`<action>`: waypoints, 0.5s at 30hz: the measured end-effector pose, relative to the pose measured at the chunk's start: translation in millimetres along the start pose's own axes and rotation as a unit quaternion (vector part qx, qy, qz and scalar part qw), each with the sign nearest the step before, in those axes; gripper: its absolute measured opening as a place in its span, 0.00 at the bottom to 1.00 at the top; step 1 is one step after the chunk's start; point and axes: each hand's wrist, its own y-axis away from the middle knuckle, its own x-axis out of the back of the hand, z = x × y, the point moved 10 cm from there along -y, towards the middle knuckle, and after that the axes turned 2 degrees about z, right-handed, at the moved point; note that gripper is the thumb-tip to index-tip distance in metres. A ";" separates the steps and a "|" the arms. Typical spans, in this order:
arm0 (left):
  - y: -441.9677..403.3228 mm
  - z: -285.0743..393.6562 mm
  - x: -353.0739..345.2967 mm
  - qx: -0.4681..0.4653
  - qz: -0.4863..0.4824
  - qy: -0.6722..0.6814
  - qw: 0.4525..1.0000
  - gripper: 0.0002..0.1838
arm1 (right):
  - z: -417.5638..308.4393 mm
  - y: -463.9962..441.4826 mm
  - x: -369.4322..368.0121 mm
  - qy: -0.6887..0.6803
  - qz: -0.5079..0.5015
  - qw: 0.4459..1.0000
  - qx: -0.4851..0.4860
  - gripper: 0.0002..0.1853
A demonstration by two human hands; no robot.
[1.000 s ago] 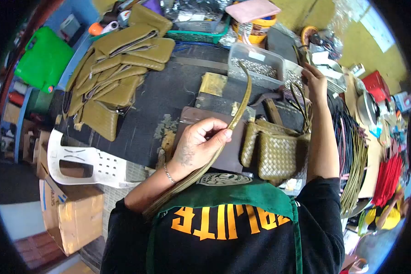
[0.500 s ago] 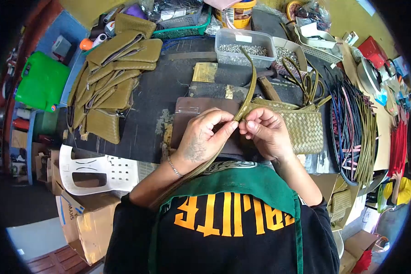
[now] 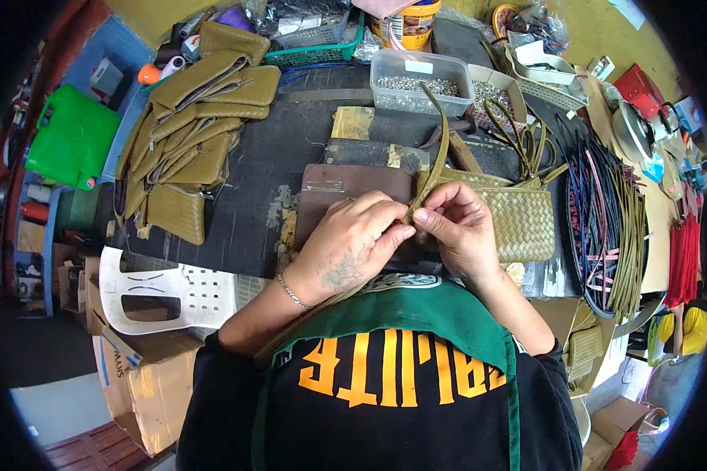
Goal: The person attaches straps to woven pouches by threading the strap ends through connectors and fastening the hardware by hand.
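An olive-green strap (image 3: pixel 438 145) stands up from between my fingertips, its free end curving toward the back of the table. My left hand (image 3: pixel 352 239) is closed on the strap, with thumb and forefinger pinched together. Opposite it, my right hand (image 3: pixel 459 228) pinches the same strap between thumb and fingers, and the two thumbs nearly touch. The exact spot where they grip is partly hidden. Just beyond my right hand lies a woven olive pouch (image 3: pixel 518 220) with looped straps (image 3: pixel 530 149) on its top edge. Under my hands is a brown board (image 3: pixel 346 188).
A pile of olive pouches (image 3: pixel 184 129) lies at the left. Behind are a clear bin of metal pieces (image 3: pixel 420 93), a hammer (image 3: pixel 463 151) and a yellow tub (image 3: pixel 408 27). Bundled cords (image 3: pixel 605 228) fill a tray at right. A white chair (image 3: pixel 153 294) stands at the lower left.
The pinched strap has shifted slightly right and stands more upright. My left hand has turned, its back now facing up more, and my right hand has moved a little left.
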 end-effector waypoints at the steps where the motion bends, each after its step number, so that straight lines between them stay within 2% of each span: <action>1: 0.2 4.0 1.1 -0.005 0.000 -0.014 1.000 0.06 | -3.5 0.2 -0.2 -0.019 0.006 1.000 0.019 0.08; 5: 2.4 -0.4 5.0 0.007 0.022 0.005 1.000 0.06 | -4.0 1.7 -4.4 -0.048 0.003 0.999 0.021 0.11; 9: 2.5 -0.1 3.2 0.022 0.008 -0.006 1.000 0.07 | -4.1 3.8 -5.3 -0.010 -0.001 1.000 0.025 0.12; 11: 1.9 6.9 4.5 -0.017 0.013 -0.030 0.999 0.07 | -2.3 5.4 -4.8 0.001 0.003 1.000 0.025 0.12; 15: 1.6 17.2 6.1 -0.038 0.003 -0.098 0.994 0.09 | -8.1 7.4 1.0 0.043 0.046 0.994 0.086 0.11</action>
